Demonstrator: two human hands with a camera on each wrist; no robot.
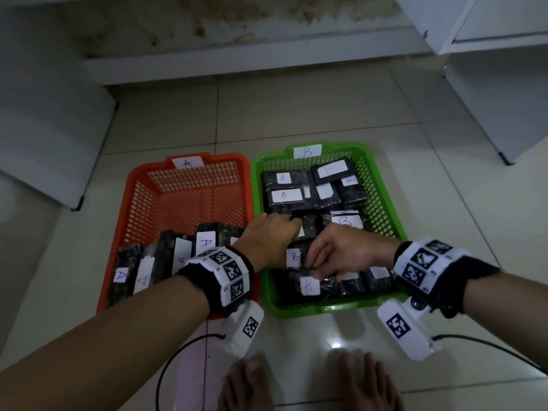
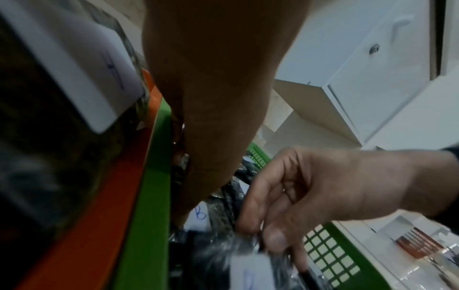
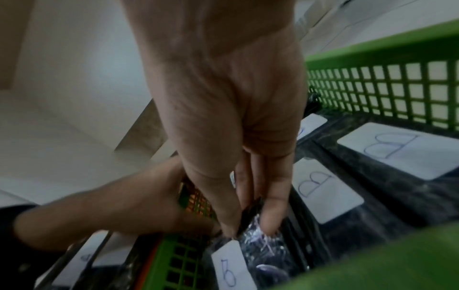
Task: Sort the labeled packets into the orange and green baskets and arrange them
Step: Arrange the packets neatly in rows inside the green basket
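The orange basket (image 1: 237, 158), tagged A, holds a row of dark packets with A labels (image 1: 166, 256) along its near end. Beside it the green basket (image 1: 341, 147), tagged B, is filled with dark B-labelled packets (image 1: 284, 188). Both hands are inside the green basket's near half. My left hand (image 1: 289, 229) curls its fingers down over a B packet (image 1: 294, 257) by the left wall; its fingertips are hidden. My right hand (image 3: 248, 225) pinches the top edge of a neighbouring shiny B packet (image 3: 263, 247) between thumb and fingers, which also shows in the left wrist view at the right hand (image 2: 270, 233).
The baskets sit side by side on a pale tiled floor (image 1: 296, 114). White cabinets stand at the left (image 1: 44, 129) and at the right (image 1: 489, 99), with a stained wall base (image 1: 237, 63) behind. My bare feet (image 1: 249, 384) and black cables (image 1: 178, 351) are in front.
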